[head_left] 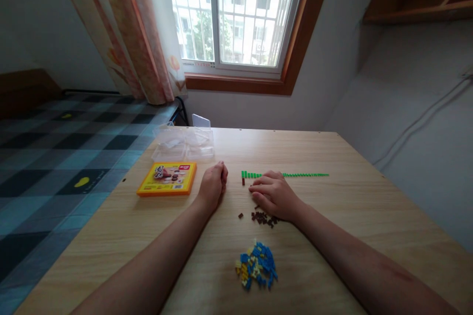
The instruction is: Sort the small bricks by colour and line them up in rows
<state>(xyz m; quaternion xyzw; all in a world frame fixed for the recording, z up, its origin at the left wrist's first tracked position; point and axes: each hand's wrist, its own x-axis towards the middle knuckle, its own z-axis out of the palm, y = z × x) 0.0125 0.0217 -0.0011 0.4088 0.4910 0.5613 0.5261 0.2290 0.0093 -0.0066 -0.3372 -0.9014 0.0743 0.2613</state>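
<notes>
Both forearms lie stretched out across the pale wooden surface (362, 197). The left hand (213, 184) rests on its side, curled into a loose fist, and nothing shows in it. The right hand (273, 194) lies palm down with the fingers bent and their tips on the wood. I cannot tell whether a piece is pinched under them.

A thin green row of bricks (306, 174) runs straight from nine to three o'clock just past the right hand's knuckles, which cover part of its middle. At the hand's ten o'clock, just off the fingertips, stands one small brown brick (243, 182). A loose brown pile (263, 218) sits against the heel of the hand at its six o'clock, and a single brown piece (240, 215) lies a little apart at the pile's nine o'clock. Nearer the person, between the two forearms, is a heap of blue and yellow bricks (256, 265).

At the left hand's nine o'clock lies a flat orange box (167, 178). It has a picture on the lid, a red label in one corner and a barcode patch. The print is too small to read. Beyond it, at twelve o'clock, sits a clear plastic tray (184, 143) by the far edge.

A bed with a checked cover (55, 157) lies along the left side. A patterned curtain (140, 34) hangs beside a barred window (240, 10).
</notes>
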